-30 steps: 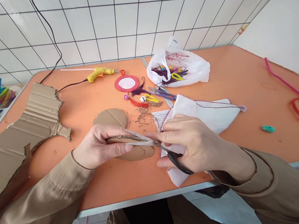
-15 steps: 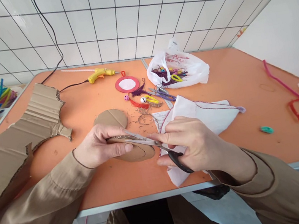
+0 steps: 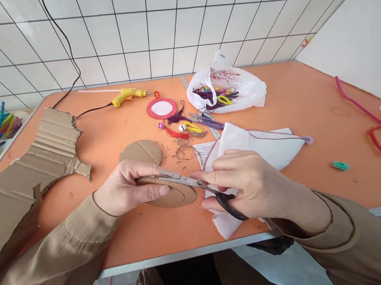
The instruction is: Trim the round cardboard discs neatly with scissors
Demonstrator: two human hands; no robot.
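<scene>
My left hand (image 3: 128, 185) pinches a rounded cardboard piece (image 3: 174, 197) between thumb and fingers; a curved line is drawn on its face. My right hand (image 3: 243, 180) has its fingers in the black handles of the scissors (image 3: 226, 202), whose blades lie along the upper edge of that piece, near my left thumb. Behind my left hand, a second cardboard disc (image 3: 142, 152) lies flat on the orange table (image 3: 127, 242). White cloth (image 3: 268, 146) with dark red stitching is spread under and beyond my right hand.
A large cut cardboard sheet (image 3: 6, 207) covers the left side. Farther back are a yellow glue gun (image 3: 128, 95) with its cord, a red-rimmed disc (image 3: 161, 108), purple-handled scissors (image 3: 206, 119) and a white plastic bag (image 3: 247, 86). Pipe cleaners (image 3: 364, 107) lie at right.
The scissor blades have closed together along the cardboard's upper edge. The piece has tilted very slightly; both hands stay in nearly the same place.
</scene>
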